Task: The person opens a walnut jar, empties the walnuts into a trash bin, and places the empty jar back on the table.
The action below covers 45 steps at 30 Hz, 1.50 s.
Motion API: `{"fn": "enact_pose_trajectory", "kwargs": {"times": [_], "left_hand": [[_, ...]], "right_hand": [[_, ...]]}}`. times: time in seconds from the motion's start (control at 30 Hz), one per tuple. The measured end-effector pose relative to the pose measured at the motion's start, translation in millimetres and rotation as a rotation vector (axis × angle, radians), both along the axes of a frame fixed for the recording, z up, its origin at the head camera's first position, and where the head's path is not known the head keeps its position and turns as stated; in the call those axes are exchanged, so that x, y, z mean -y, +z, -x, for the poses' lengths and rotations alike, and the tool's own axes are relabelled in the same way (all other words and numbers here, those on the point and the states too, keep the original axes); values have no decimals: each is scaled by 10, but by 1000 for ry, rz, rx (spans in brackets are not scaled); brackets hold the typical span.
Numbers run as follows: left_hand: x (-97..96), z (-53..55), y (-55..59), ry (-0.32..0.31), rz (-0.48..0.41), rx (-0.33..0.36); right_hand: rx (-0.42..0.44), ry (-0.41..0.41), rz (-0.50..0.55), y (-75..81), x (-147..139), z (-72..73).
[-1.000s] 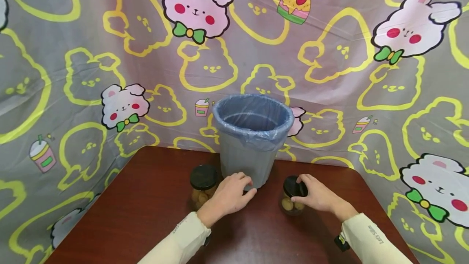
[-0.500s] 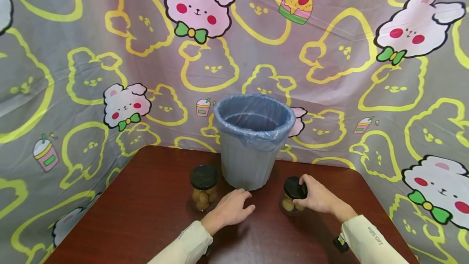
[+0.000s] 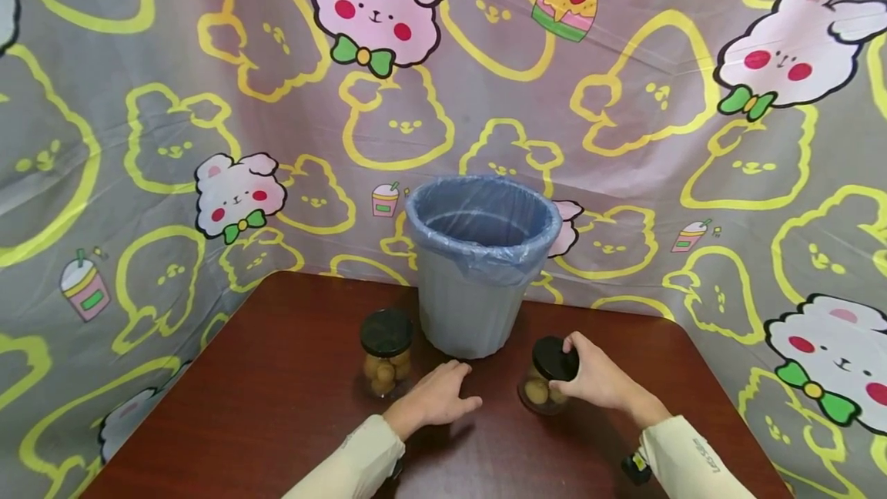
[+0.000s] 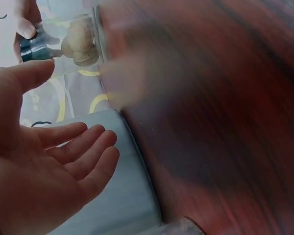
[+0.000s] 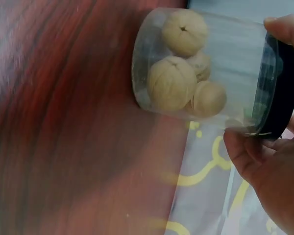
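From the head view, the person's right hand was clamped with thumb and fingers on the black lid of the gripped jar, which leaned slightly at the fingertips, toward the left hand. The left hand was well apart from the right, its fingers loosely extended and holding nothing. Just beyond it, on the side away from the right hand, a second jar, also dark-lidded, stood upright on the counter with round brown pieces inside. Farther out, between both hands, stood a grey bin with a blue liner folded over its rim.

From the left wrist, I saw the left palm bare, with the gripped jar beyond the thumb, in the right hand.

From the right wrist, the gripped jar was clear and cylindrical, the fingers around its lid end. Four pale tan walnuts showed inside, gathered at the base, away from the fingers. I couldn't tell whether that base touched the counter.
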<state>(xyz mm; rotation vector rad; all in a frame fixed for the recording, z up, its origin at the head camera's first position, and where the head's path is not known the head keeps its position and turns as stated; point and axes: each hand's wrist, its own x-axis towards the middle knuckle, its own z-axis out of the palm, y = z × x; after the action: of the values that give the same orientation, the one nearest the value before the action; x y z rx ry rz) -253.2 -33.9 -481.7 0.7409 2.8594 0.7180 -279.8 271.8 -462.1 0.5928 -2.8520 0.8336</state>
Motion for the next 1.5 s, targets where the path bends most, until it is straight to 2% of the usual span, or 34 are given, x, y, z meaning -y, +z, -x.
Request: {"fn": "enact_pose_trajectory", "kwargs": {"times": [0.2,0.37,0.5,0.67,0.9,0.97,1.07,1.3,1.5], "left_hand": [[-44,33,1,-20,-1,0],[-61,82,7,-64,-62,35],[-61,103,38,-104,-112,61],[-74,116,77,-139,-176,76],[-78,126,61,-171,-331,83],[-72,123,47,-176,-354,97],[-70,116,37,-188,-375,115],[-86,99,30,-201,-385,147],[-122,77,8,-206,-402,145]], "right_hand": [[-34,24,75,-50,65,-57],[-44,72,178,-36,144,-108],[-23,130,266,24,227,-159],[-27,186,305,116,339,-212],[-21,229,351,397,522,-397],[-9,235,357,425,537,-416],[-3,247,367,386,528,-394],[16,302,433,169,462,-275],[41,355,498,138,472,-276]]}}
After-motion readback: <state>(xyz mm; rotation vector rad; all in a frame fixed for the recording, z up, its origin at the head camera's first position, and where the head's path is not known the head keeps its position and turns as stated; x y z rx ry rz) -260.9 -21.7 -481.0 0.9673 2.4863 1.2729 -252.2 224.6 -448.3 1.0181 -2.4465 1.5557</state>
